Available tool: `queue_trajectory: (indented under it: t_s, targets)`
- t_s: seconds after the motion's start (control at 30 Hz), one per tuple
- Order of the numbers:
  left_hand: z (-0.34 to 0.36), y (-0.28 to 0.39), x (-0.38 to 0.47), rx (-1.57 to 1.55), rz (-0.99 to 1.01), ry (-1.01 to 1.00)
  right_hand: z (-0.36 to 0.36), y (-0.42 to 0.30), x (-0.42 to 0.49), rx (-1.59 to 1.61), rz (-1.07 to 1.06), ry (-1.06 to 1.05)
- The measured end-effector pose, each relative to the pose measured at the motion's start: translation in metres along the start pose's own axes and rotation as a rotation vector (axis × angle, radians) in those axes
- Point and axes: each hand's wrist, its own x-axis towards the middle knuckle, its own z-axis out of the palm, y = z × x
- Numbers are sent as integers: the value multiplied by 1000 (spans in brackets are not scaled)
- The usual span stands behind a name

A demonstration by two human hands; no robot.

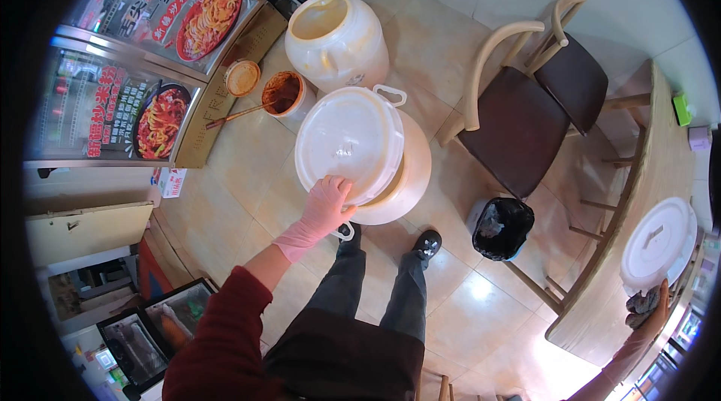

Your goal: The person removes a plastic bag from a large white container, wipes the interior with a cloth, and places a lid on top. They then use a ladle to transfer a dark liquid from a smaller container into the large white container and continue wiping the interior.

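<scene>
My left hand (326, 198), in a pink disposable glove, grips the near rim of a round white plastic lid (349, 142) with loop handles. The lid lies off-centre over a large white plastic jar (414, 176), leaving part of its mouth uncovered at the right. At the far right edge, my right hand (658, 304) holds a dark grey cloth or scouring pad (642, 306); which one I cannot tell. Just beyond it, another white lid (656, 246) with a raised grip rests on a wooden table (597, 299).
An uncovered white jar (338, 40) stands behind. Beside it are a tub of red-brown sauce (284, 91) with a long-handled utensil (239, 115) and a stained lid (243, 78). Chairs (518, 119) and a black-lined bin (503, 229) stand right; a display cabinet (188, 71) is left.
</scene>
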Motion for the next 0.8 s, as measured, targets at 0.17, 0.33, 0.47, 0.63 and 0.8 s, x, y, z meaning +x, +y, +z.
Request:
queue_trajectory:
  t_s: [0.17, 0.33, 0.47, 0.63, 0.8]
  targets:
    - [17, -11, -4, 11, 248, -178, 40, -32, -92, 222, -110, -33]
    - [46, -25, -3, 43, 199, -307, 142, -45, -166, 420, -45, -56]
    - [21, -38, -17, -294, 234, 6, 251, -15, -266, 300, -23, -265]
    - [-56, -53, -32, -1316, -269, -59, 371, 27, -351, 816, 408, -492]
    - [-109, -80, -9, -1473, -484, -206, 433, 64, -391, 990, 762, -515]
